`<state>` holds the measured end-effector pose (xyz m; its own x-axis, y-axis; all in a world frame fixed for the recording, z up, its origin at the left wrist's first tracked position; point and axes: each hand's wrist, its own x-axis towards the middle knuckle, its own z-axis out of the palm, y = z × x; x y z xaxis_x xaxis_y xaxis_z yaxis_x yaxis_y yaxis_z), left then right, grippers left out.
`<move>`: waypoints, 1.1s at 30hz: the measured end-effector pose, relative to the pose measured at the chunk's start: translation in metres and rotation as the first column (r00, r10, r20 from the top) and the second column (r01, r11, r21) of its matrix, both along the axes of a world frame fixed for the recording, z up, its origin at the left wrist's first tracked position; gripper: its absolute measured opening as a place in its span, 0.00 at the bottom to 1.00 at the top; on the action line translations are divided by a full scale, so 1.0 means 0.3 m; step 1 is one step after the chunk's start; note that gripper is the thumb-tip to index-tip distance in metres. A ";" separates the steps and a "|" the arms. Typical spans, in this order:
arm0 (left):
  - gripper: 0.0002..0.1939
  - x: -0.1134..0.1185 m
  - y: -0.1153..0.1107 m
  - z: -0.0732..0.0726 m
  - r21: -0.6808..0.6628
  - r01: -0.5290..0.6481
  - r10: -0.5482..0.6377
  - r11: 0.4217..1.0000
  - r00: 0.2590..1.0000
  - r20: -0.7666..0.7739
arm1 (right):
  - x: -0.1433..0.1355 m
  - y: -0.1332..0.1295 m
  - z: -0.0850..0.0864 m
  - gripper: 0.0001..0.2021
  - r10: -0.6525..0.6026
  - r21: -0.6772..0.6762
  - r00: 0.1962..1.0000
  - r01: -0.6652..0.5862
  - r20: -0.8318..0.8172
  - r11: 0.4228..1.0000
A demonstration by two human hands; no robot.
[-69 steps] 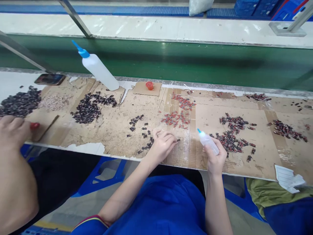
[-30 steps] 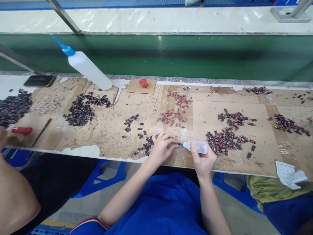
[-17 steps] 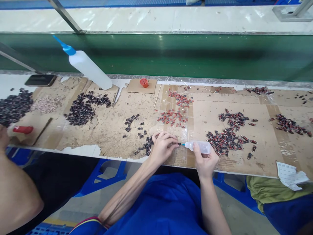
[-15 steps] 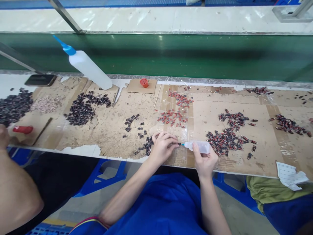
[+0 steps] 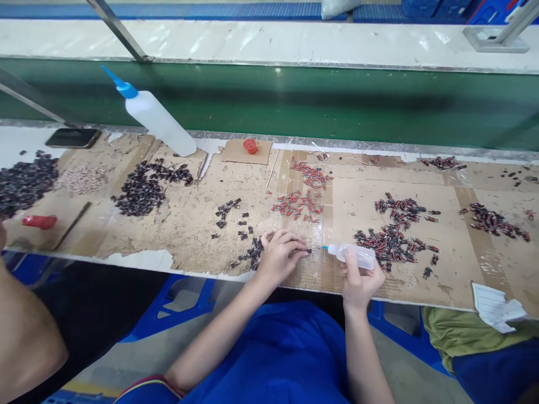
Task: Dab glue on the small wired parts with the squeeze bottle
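Observation:
Between its fingertips my left hand (image 5: 283, 253) pinches a small black part (image 5: 309, 251), low over the cardboard (image 5: 202, 224). My right hand (image 5: 361, 280) is wrapped round a small translucent bottle (image 5: 357, 256), whose thin blue tip points left with a short gap to the black part. Loose black parts (image 5: 255, 253) lie against the left side of my left hand. Small red pieces (image 5: 297, 205) are spread beyond my hands. A heap of joined black and red parts (image 5: 389, 241) lies beside and behind the bottle.
A large white bottle (image 5: 162, 123) with a blue nozzle stands at the back left, near a red cap (image 5: 250, 146) and a phone (image 5: 73, 138). More black parts (image 5: 138, 191) are heaped at left. Another person's arm (image 5: 25, 331) is at the left edge; a torn paper (image 5: 497, 306) is at right.
My right hand has drawn the small bottle back to the right, so its tip has come away from the black part. My left hand has kept its place and its pinch.

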<state>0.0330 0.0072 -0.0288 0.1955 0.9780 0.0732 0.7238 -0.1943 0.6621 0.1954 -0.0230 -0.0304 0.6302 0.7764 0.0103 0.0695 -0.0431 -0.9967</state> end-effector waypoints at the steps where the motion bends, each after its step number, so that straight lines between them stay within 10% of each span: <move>1: 0.05 -0.001 0.000 0.001 -0.005 0.002 -0.002 1.000 1.000 0.001 | 0.002 0.002 0.000 0.16 -0.029 0.026 0.999 0.029 -0.027 0.999; 16: 0.06 0.048 0.159 0.065 0.161 0.078 -0.057 0.984 0.990 -0.126 | -0.002 0.059 -0.015 0.28 0.085 0.035 0.951 -0.099 0.296 0.994; 21: 0.08 0.084 0.206 0.045 0.165 0.123 -0.090 0.979 0.977 -0.193 | -0.013 -0.007 0.000 0.30 -0.110 0.249 0.913 0.010 0.392 0.968; 25: 0.08 0.054 0.147 0.085 0.186 0.104 -0.078 0.977 0.986 -0.144 | -0.042 -0.073 0.006 0.14 -0.055 0.234 0.927 -0.036 0.372 0.972; 33: 0.12 -0.001 -0.130 0.141 0.218 0.138 -0.130 0.966 0.990 -0.051 | -0.131 -0.096 0.027 0.12 0.312 0.096 0.935 -0.300 -0.166 0.949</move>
